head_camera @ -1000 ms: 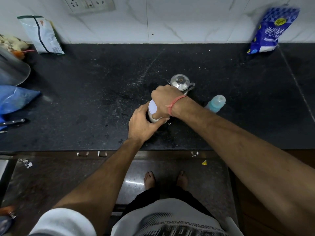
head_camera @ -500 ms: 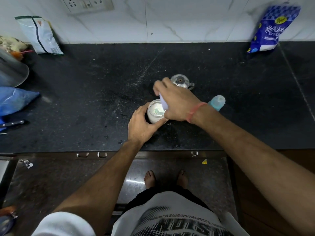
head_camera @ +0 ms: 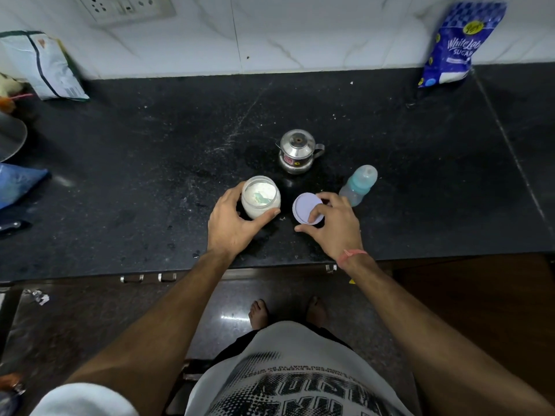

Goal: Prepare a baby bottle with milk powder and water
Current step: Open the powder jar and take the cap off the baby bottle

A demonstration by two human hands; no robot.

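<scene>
Counter (head_camera: pixel 150 163): black polished stone, speckled, dusted with white streaks and grains; white marble-look tiles behind it.

Jar (head_camera: pixel 260 197): round, clear plastic, open at the top, holding white powder with a pale green scoop half buried in it. Stands near the front edge, centre. The left hand (head_camera: pixel 232 223) grasps it, fingers on the left wall and thumb curled round the near side.

Lid (head_camera: pixel 307 208): flat, round, pale lilac plastic with a raised rim. It lies just right of the jar, apart from it. The right hand (head_camera: pixel 333 225) holds it, fingers curved over its right edge and thumb at the near side; whether it rests fully on the counter cannot be told. A pink thread band circles that wrist.

Baby bottle (head_camera: pixel 359 184): translucent body, blue-green collar, domed clear cap; it stands just right of the lid.

Steel pot (head_camera: pixel 297 151): small, shiny, with a domed cover and side handle, just beyond the jar and lid.

Sugar bag (head_camera: pixel 456 43): blue and white plastic, leaning on the far-right wall.

Pouch (head_camera: pixel 42 66): white with a dark stripe, crinkled, leaning at far left.
</scene>
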